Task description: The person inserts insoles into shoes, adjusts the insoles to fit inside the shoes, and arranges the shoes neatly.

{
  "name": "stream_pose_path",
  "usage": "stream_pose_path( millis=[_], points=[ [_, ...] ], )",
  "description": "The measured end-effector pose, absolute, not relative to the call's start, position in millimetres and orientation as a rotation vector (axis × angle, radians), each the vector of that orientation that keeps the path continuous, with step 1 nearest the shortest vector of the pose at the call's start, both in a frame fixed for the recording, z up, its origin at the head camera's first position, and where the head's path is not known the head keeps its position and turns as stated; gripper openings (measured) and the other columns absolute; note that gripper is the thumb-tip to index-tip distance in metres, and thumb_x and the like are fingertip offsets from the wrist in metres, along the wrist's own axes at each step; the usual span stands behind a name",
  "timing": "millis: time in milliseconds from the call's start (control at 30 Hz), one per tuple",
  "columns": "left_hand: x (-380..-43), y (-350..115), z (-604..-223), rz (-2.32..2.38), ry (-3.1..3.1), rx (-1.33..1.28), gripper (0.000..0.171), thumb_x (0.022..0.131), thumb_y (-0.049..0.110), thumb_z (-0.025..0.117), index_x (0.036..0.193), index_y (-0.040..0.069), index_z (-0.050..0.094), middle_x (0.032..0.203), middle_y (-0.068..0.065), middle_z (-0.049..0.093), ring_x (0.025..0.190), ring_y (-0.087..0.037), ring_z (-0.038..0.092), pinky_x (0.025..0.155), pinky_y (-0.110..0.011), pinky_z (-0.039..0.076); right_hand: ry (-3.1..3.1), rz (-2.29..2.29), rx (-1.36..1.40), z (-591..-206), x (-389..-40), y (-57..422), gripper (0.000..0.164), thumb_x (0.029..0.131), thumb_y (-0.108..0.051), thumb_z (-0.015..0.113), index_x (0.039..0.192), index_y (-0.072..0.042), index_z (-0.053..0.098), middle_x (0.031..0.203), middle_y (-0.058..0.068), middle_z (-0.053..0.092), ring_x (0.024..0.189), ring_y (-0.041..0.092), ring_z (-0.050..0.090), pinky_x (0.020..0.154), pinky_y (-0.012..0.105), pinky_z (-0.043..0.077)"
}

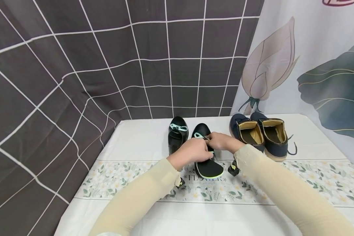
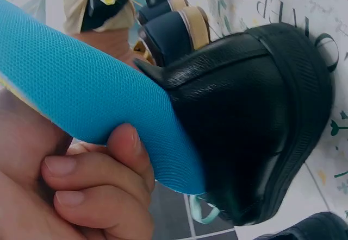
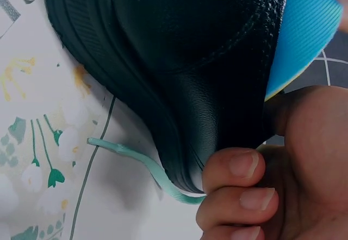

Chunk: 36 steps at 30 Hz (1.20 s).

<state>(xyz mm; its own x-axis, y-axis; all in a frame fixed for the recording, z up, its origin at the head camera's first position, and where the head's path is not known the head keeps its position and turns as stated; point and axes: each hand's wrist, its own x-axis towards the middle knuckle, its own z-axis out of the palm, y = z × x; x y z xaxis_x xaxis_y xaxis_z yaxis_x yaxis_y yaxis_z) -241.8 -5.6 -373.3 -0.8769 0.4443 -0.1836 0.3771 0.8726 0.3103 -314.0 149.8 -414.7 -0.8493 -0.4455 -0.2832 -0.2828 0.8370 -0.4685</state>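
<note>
A black leather shoe (image 1: 201, 128) with mint laces stands mid-table, toe towards the back. An insole (image 1: 209, 169), black on top and blue beneath, slants out of its opening, the front end hidden inside. My left hand (image 1: 191, 151) grips the insole; in the left wrist view its curled fingers (image 2: 98, 169) lie against the blue underside (image 2: 109, 93). My right hand (image 1: 222, 141) holds the shoe's upper by the opening. In the right wrist view its fingertips (image 3: 239, 164) curl against the black leather (image 3: 163, 39), beside a hanging mint lace (image 3: 147, 161).
The matching black shoe (image 1: 175, 139) with a tied mint bow stands to the left. Two navy shoes (image 1: 273, 137) with tan linings stand at right, a loose lace beside them. A white floral cloth (image 1: 121, 186) covers the table; a dark grid curtain (image 1: 153, 75) hangs behind.
</note>
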Motion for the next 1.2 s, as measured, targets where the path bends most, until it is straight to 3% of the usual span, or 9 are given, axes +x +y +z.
stream_pose_path(
  millis=[133, 300, 433, 567, 667, 733, 900, 1067, 1200],
  points=[
    [-249.0, -3.2, -380.4, 0.373, 2.792, 0.576, 0.054, 0.094, 0.037, 0.061, 0.045, 0.023, 0.043, 0.043, 0.008, 0.035, 0.049, -0.014, 0.046, 0.051, -0.027, 0.038, 2.650, -0.571, -0.539, -417.5, -313.7, 148.5, 0.044, 0.105, -0.030, 0.041, 0.131, -0.005, 0.066, 0.112, 0.015, 0.068, 0.103, 0.027, 0.062, 0.091, 0.041, 0.048],
    [-257.9, -2.3, -387.6, 0.325, 2.781, 0.577, 0.054, 0.095, 0.037, 0.059, 0.046, 0.023, 0.042, 0.044, 0.008, 0.036, 0.053, -0.015, 0.048, 0.053, -0.027, 0.039, 2.668, -0.536, -0.541, -420.3, -314.3, 146.3, 0.042, 0.105, -0.030, 0.040, 0.123, -0.004, 0.068, 0.084, 0.009, 0.059, 0.083, 0.024, 0.057, 0.078, 0.037, 0.043],
    [-260.9, -3.5, -390.3, 0.290, 2.765, 0.540, 0.049, 0.096, 0.043, 0.058, 0.053, 0.020, 0.051, 0.055, 0.004, 0.049, 0.059, -0.017, 0.054, 0.058, -0.029, 0.043, 2.675, -0.484, -0.538, -420.0, -313.6, 144.2, 0.044, 0.107, -0.032, 0.038, 0.133, -0.006, 0.063, 0.094, 0.011, 0.064, 0.088, 0.024, 0.060, 0.081, 0.040, 0.044],
    [-255.9, -3.0, -390.1, 0.184, 2.806, 0.446, 0.045, 0.090, 0.059, 0.056, 0.099, 0.020, 0.074, 0.100, -0.003, 0.072, 0.081, -0.021, 0.065, 0.062, -0.034, 0.050, 2.694, -0.443, -0.540, -418.9, -311.6, 141.7, 0.046, 0.108, -0.033, 0.037, 0.138, -0.008, 0.060, 0.120, 0.018, 0.067, 0.109, 0.030, 0.064, 0.095, 0.048, 0.048],
    [-248.4, -1.0, -387.2, 0.071, 2.815, 0.380, 0.068, 0.086, 0.072, 0.053, 0.137, 0.028, 0.061, 0.127, -0.005, 0.067, 0.091, -0.022, 0.066, 0.063, -0.037, 0.051, 2.709, -0.432, -0.520, -419.5, -310.0, 141.4, 0.046, 0.107, -0.035, 0.039, 0.136, -0.007, 0.062, 0.132, 0.021, 0.063, 0.121, 0.037, 0.061, 0.101, 0.053, 0.047],
    [-242.6, 0.8, -383.0, 0.024, 2.800, 0.355, 0.079, 0.083, 0.076, 0.052, 0.146, 0.027, 0.051, 0.131, -0.004, 0.065, 0.092, -0.022, 0.066, 0.064, -0.036, 0.051, 2.718, -0.429, -0.499, -420.4, -309.5, 141.7, 0.047, 0.107, -0.036, 0.040, 0.133, -0.006, 0.064, 0.131, 0.023, 0.063, 0.122, 0.039, 0.060, 0.100, 0.054, 0.047],
    [-230.9, 6.0, -371.7, -0.083, 2.775, 0.359, 0.090, 0.082, 0.078, 0.052, 0.149, 0.018, 0.047, 0.136, -0.005, 0.062, 0.102, -0.021, 0.066, 0.069, -0.036, 0.053, 2.728, -0.434, -0.453, -421.5, -308.4, 142.7, 0.048, 0.107, -0.040, 0.040, 0.129, -0.007, 0.066, 0.131, 0.022, 0.063, 0.122, 0.040, 0.060, 0.099, 0.055, 0.047],
    [-226.8, 9.7, -365.1, -0.188, 2.735, 0.413, 0.074, 0.089, 0.073, 0.045, 0.143, 0.025, 0.057, 0.142, -0.007, 0.058, 0.112, -0.021, 0.064, 0.076, -0.037, 0.055, 2.729, -0.423, -0.440, -423.1, -307.4, 143.3, 0.048, 0.107, -0.045, 0.040, 0.130, -0.011, 0.066, 0.132, 0.020, 0.063, 0.122, 0.039, 0.060, 0.099, 0.056, 0.047],
    [-228.0, 12.7, -360.5, -0.172, 2.729, 0.457, 0.063, 0.095, 0.062, 0.046, 0.142, 0.023, 0.058, 0.139, -0.007, 0.060, 0.108, -0.021, 0.064, 0.073, -0.036, 0.054, 2.740, -0.393, -0.446, -423.2, -307.4, 145.0, 0.047, 0.107, -0.042, 0.039, 0.128, -0.010, 0.066, 0.128, 0.020, 0.065, 0.119, 0.037, 0.062, 0.096, 0.054, 0.049]
  ],
)
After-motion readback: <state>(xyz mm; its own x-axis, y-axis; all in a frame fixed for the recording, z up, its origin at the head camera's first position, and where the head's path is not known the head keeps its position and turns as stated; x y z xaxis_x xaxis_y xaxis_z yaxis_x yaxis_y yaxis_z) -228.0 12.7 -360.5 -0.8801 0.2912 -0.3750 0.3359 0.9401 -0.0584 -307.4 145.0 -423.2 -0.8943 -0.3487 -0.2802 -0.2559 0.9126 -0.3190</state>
